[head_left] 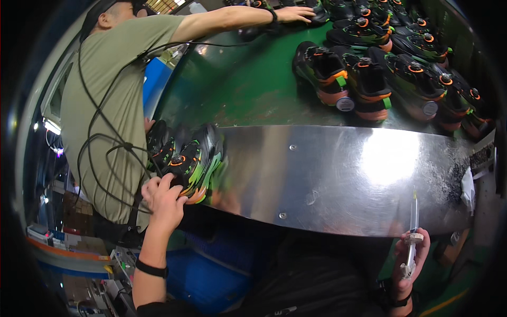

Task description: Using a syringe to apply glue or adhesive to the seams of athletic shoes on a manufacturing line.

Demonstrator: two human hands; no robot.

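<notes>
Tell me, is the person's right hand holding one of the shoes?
No. The right hand grips a clear syringe, while the left hand is the one on a black, green and orange shoe.

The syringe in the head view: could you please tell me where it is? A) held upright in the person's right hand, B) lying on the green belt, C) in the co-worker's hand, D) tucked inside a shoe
A: the right hand grips the syringe upright below the steel ledge.
</notes>
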